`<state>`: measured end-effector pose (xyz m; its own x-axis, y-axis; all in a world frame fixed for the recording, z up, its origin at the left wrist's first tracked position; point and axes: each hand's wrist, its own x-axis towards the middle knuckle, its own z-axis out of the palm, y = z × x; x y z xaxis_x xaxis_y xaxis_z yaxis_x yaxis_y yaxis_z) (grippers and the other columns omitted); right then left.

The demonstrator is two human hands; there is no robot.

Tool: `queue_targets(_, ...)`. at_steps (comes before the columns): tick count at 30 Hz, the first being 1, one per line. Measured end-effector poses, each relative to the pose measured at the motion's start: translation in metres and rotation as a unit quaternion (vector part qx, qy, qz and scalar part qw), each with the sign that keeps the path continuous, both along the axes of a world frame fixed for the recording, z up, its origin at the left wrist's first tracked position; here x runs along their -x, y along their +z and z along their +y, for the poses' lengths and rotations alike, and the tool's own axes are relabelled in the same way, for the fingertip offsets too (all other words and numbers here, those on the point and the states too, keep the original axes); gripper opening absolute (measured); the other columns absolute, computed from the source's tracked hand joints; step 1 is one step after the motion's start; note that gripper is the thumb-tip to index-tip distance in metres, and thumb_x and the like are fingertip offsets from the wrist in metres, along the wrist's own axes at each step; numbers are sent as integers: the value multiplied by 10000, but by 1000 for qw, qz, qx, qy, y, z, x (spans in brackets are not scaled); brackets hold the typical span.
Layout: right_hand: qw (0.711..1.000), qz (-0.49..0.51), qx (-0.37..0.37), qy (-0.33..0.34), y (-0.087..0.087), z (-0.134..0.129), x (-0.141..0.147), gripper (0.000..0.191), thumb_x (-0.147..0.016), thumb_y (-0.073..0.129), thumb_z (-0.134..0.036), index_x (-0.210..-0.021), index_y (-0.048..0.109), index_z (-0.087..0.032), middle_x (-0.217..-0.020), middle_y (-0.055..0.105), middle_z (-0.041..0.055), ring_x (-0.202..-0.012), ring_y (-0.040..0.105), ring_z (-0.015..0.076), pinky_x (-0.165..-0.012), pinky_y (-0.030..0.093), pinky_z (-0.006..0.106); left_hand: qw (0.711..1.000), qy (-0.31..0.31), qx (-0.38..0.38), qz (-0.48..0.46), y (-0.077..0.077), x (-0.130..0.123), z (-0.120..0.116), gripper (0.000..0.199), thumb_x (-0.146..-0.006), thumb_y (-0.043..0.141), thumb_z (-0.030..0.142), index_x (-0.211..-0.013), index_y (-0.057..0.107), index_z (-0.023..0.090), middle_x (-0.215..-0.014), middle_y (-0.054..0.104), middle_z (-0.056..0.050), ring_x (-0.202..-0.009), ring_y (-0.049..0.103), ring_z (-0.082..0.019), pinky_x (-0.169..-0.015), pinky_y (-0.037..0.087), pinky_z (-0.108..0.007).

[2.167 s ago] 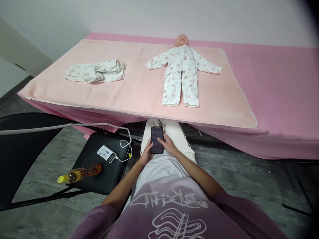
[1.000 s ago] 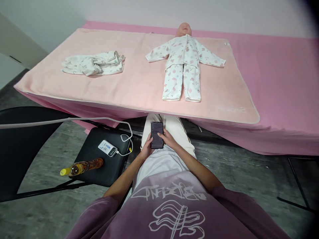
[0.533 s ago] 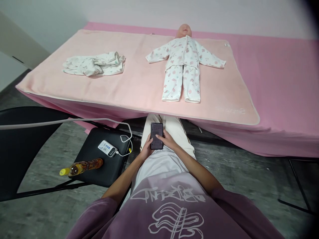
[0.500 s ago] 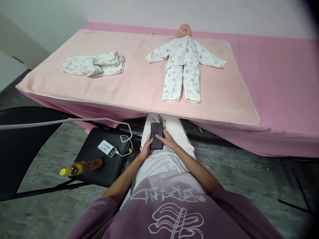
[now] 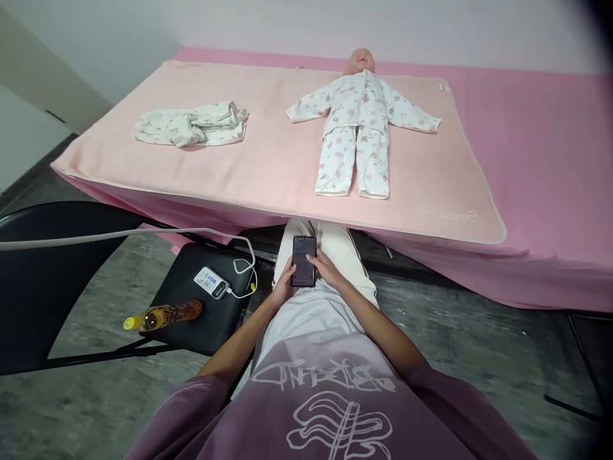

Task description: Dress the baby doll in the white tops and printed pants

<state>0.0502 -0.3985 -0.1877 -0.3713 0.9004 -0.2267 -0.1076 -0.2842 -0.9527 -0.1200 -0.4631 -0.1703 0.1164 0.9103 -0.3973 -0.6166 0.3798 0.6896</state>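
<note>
A dark smartphone [image 5: 303, 268] with a dim lit screen lies upright in my lap, held from both sides. My left hand [image 5: 285, 283] wraps its left edge, thumb along the frame. On the other side my right hand [image 5: 328, 266] grips it, its thumb over the screen. Beyond my knees, a baby doll [image 5: 361, 61] lies face up on the table with its arms out. It wears a white patterned top [image 5: 358, 102] and matching pants [image 5: 373, 163]. To its left rests a folded bundle of white printed clothes [image 5: 191, 124].
A peach blanket [image 5: 268, 172] covers much of the pink-draped table [image 5: 550, 166]. At my left, a black folding chair [image 5: 215, 329] bears a white power bank [image 5: 211, 282] with a cable [image 5: 191, 230] and a yellow-capped drink bottle [image 5: 167, 315].
The view has shifted slightly, so the table and chair sit a little further right. My right thumb has moved slightly on the phone screen; both hands keep their hold.
</note>
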Motion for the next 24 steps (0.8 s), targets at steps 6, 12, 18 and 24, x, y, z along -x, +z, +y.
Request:
queue_targets(6, 995, -54, -29, -73, 17, 21, 5, 519, -978, 639, -739, -1035, 713, -228, -940, 722, 14, -884, 651, 214, -825, 526, 310, 999, -34, -23, -5, -7, 2, 1, 821, -957, 822, 427, -1685, 465, 296, -1568, 668, -110, -1457, 634, -362, -1239, 490, -520)
queue_targets(12, 984, -125, -47, -119, 23, 35, 17, 588, -1002, 549, -813, -833, 651, -259, -793, 654, -4, -785, 614, 215, -784, 519, 318, 1000, -26, -14, -5, -14, 5, 1, 851, -943, 835, 438, -1692, 452, 312, -1575, 662, -104, -1458, 634, -362, -1256, 469, -538)
queue_targets(18, 993, -94, -32, -58, 3, 25, 14, 413, -950, 730, -617, -1138, 715, -249, -1064, 780, 32, -965, 731, 244, -924, 594, 365, 1000, -4, -7, -1, -8, 3, -2, 812, -948, 822, 437, -1679, 489, 315, -1570, 664, -92, -1470, 614, -356, -1255, 464, -511)
queue_targets(24, 999, 0, -17, 32, -2, 7, 1, 591, -894, 846, -519, -1374, 633, -249, -1381, 741, 92, -1230, 730, 276, -1079, 598, 424, 1000, 2, 6, -1, 3, 0, -5, 782, -954, 815, 421, -1667, 509, 315, -1566, 667, -85, -1470, 605, -343, -1253, 459, -494)
